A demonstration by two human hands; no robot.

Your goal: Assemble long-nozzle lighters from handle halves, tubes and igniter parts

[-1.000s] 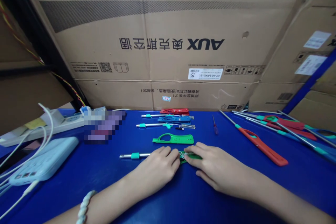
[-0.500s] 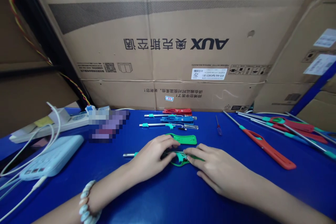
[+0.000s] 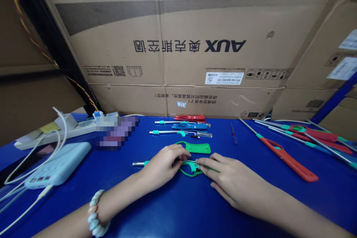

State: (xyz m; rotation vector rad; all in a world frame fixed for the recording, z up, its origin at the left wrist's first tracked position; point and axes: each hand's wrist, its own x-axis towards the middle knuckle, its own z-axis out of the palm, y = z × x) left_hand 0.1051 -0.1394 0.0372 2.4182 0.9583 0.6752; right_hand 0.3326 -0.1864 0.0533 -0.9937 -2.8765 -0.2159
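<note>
An opened green stick lighter (image 3: 185, 173) lies across the blue table in front of me, its metal tube pointing left. Its teal trigger (image 3: 193, 166) and thin white wires show between my hands. My left hand (image 3: 164, 160) is closed, thumb and fingers pinched on the lighter near the trigger; the grip itself is partly hidden. My right hand (image 3: 227, 174) has its fingertips pressed on the handle end, covering most of it. Just beyond them rests the loose green handle half (image 3: 198, 148).
Behind lie blue (image 3: 195, 127) and red (image 3: 192, 118) handle parts with metal tubes. A screwdriver (image 3: 234, 138), an orange lighter (image 3: 287, 158) and several more lighters are on the right. A light-blue power bank (image 3: 60, 167) with cables and a power strip (image 3: 36, 138) are left.
My left thumb has drawn back slightly from the trigger, leaving more of it in view. The right hand stays on the handle end. The whole view has shifted a little.
</note>
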